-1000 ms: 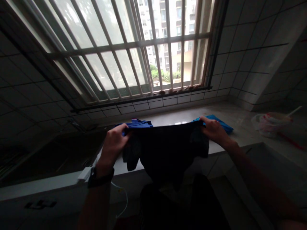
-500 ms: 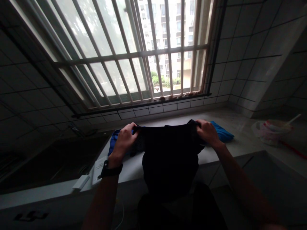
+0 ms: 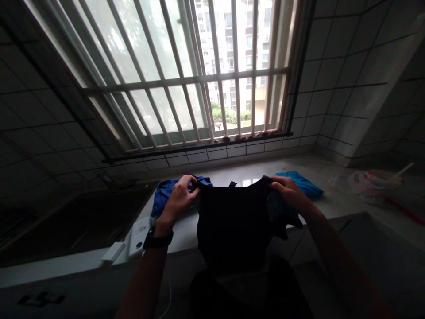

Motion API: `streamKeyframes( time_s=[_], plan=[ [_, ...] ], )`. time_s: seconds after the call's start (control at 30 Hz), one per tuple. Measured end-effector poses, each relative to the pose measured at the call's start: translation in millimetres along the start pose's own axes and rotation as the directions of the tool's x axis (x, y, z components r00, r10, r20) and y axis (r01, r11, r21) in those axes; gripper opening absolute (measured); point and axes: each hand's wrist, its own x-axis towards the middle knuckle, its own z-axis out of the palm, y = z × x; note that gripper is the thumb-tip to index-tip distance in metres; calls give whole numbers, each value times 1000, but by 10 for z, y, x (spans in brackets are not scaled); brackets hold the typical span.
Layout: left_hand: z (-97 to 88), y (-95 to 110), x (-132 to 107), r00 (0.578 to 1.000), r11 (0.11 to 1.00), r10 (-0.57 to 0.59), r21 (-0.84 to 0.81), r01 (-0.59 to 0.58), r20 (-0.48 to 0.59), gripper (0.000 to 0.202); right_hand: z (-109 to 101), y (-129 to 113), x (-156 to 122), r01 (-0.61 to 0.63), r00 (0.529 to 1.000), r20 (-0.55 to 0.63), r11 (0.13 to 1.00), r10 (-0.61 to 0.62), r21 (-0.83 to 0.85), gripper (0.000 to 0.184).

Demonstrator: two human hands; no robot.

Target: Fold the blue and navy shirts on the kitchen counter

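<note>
A black garment (image 3: 234,221) hangs stretched between my two hands, over the front edge of the counter. Its exact kind is hard to tell in the dark; a small tab (image 3: 233,184) sticks up at its top edge. My left hand (image 3: 182,197), with a dark watch (image 3: 157,239) on the wrist, pinches the upper left corner. The upper right corner is pinched by my right hand (image 3: 288,191), and a loose fold hangs below it. Behind my left hand lies a blue cloth (image 3: 162,195). A brighter blue folded cloth (image 3: 303,184) lies just beyond my right hand.
A dark sink (image 3: 79,221) is set into the white counter (image 3: 181,235) at left. Near it lie a white box (image 3: 137,237) and a small white block (image 3: 113,251). At right stands a bowl in a plastic bag (image 3: 375,184). Behind is a barred window (image 3: 186,79).
The garment's top edge has dropped slightly and now sags between my hands. A loose fold has come out at its right side. More of both blue cloths shows.
</note>
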Motion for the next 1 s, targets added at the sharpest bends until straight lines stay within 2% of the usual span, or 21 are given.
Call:
streamKeyframes(
  time_s=[0.07,0.13,0.17,0.23,0.3,0.33,0.37,0.4,0.47,0.5,0.53,0.57,0.63,0.7,0.77,0.8,0.87,0.93,1.0],
  plan=[
    [105,46,-12,999,966,-15,-255,28,50,23,184,-85,-114,-18,994,109,982,-3,187,28],
    [246,130,-30,995,848,-24,-526,70,93,35,466,-203,-296,-32,964,259,949,-52,313,30],
    [316,185,-44,994,769,-20,-633,84,108,40,621,-269,-402,-49,930,359,942,-79,333,29],
    [427,311,-86,991,626,2,-773,102,133,47,903,-398,-607,-63,843,523,941,-128,332,30],
    [473,438,-143,985,539,24,-832,133,173,46,1091,-484,-759,-38,776,605,943,-181,331,30],
    [472,494,-173,981,518,30,-842,151,194,44,1143,-500,-805,-12,761,614,941,-211,339,30],
    [458,543,-200,976,510,35,-844,166,214,42,1170,-495,-830,25,769,591,936,-242,351,29],
    [437,583,-225,973,509,37,-842,178,228,40,1179,-469,-836,73,808,527,932,-264,356,28],
    [393,640,-261,969,502,42,-844,190,243,37,1167,-368,-802,182,933,247,935,-262,305,25],
    [378,656,-272,966,494,45,-847,198,253,37,1154,-307,-768,220,967,74,946,-244,238,25],
    [370,665,-280,964,482,46,-851,209,263,36,1141,-246,-727,234,972,-68,959,-226,160,34],
    [369,666,-285,962,468,42,-856,220,270,35,1126,-194,-682,229,965,-149,970,-215,86,49],
    [383,645,-290,959,440,29,-864,242,283,34,1092,-128,-586,208,964,-164,978,-210,-31,77],
    [408,599,-295,949,416,25,-866,277,315,35,1040,-115,-493,207,957,-182,971,-227,-123,79],
    [433,543,-301,923,416,63,-850,323,381,37,971,-130,-415,222,942,-207,953,-264,-206,62],
    [443,519,-305,906,430,89,-837,339,413,39,934,-137,-383,230,947,-171,945,-272,-232,51],
    [457,486,-321,894,476,113,-813,335,435,45,860,-141,-341,213,975,-12,945,-222,-247,24],
    [464,482,-364,924,534,66,-796,286,377,46,797,-127,-331,150,987,93,962,-132,-230,8],
    [477,505,-464,961,583,-15,-779,233,276,39,753,-111,-349,85,996,45,976,-78,-198,11]
  ],
)
